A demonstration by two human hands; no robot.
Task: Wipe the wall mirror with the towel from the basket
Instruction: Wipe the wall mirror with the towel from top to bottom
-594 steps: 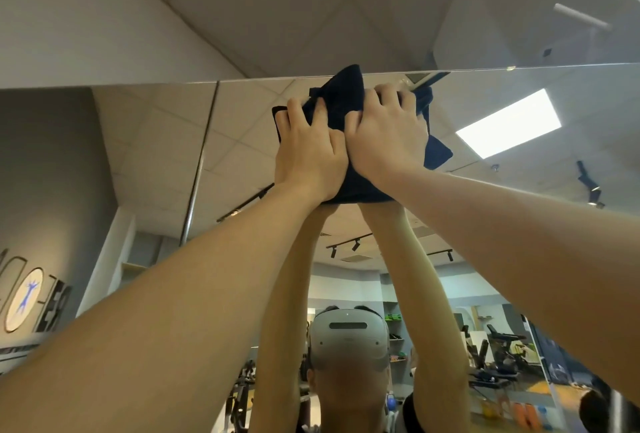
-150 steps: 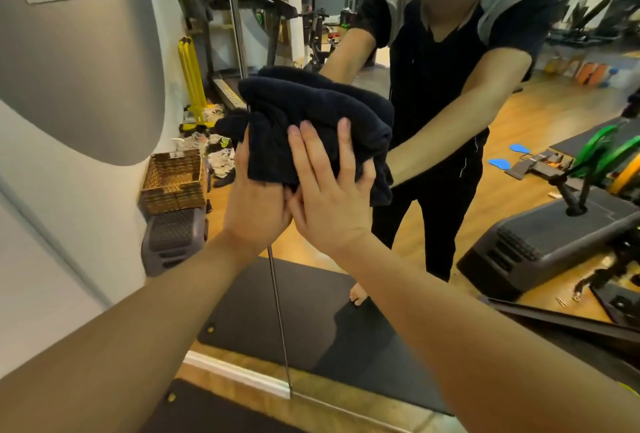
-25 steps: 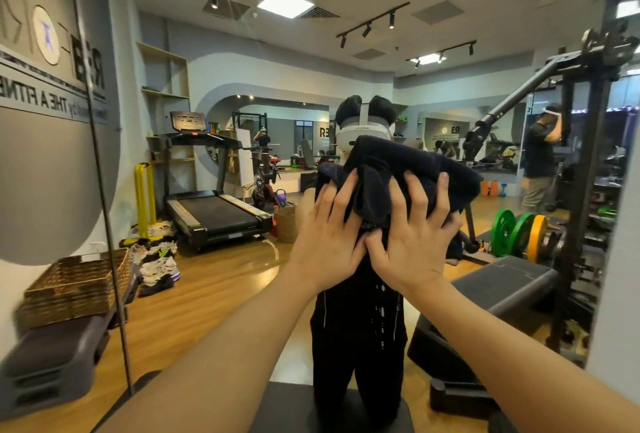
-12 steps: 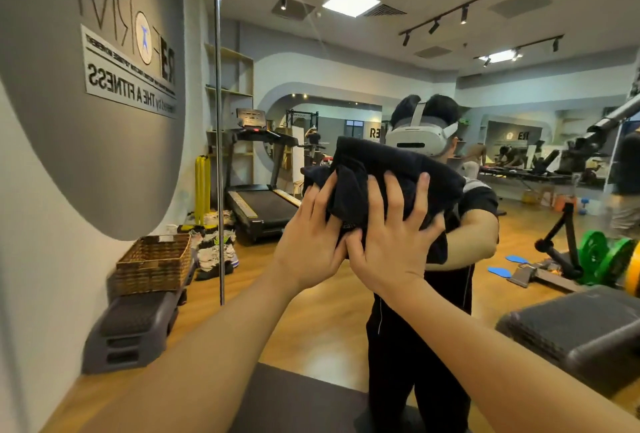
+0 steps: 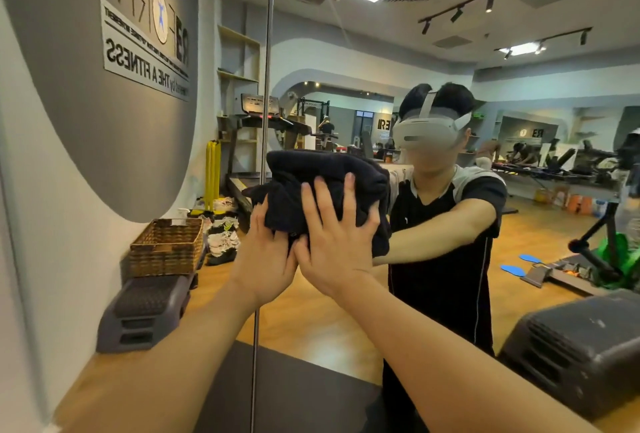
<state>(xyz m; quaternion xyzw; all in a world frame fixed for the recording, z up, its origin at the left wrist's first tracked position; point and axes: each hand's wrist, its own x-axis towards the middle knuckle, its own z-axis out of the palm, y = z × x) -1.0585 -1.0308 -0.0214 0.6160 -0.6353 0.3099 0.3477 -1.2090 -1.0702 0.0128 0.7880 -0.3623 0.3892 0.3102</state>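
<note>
Fingers (image 5: 349, 190) of both hands are spread flat, pressing the bunched dark towel (image 5: 322, 183) against the wall mirror (image 5: 519, 259). Unclamped, the towel may slip down if pressure is eased.

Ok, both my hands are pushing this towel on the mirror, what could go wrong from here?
1. The towel is bunched, not flat, so it may smear or skip patches.
2. The left hand and right hand press with straight fingers, not gripping, so the towel could slip down.
3. The seam between mirror panels might snag it.
</note>
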